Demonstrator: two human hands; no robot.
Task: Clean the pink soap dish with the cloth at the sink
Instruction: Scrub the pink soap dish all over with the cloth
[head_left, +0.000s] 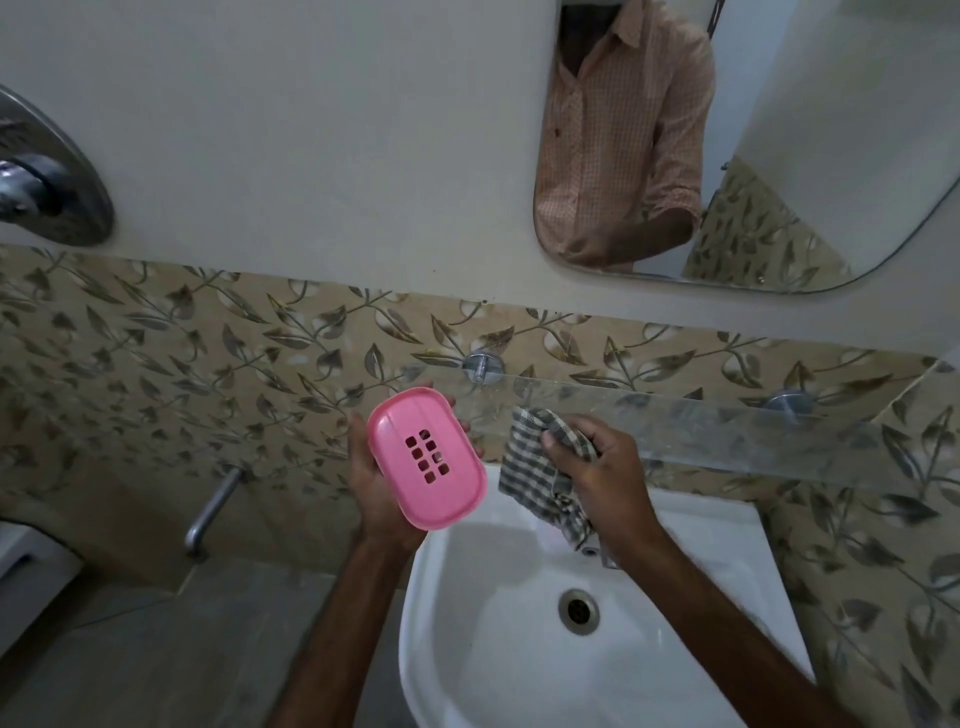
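With the left hand (376, 488) holding the dish (427, 460) and the right hand (602, 467) gripping the cloth (535, 467) apart above the sink (519, 649), wiping looks about to begin; next, cloth meets dish.

one pink soap dish (426, 457), one checked cloth (530, 470), one sink (467, 654), one mirror (831, 130), one glass shelf (727, 431), two hands (371, 493) (608, 467)

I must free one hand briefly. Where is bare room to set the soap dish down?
The glass shelf is bare right of the right hand; the sink rim below it too. Crowded: between the pink soap dish and the cloth.
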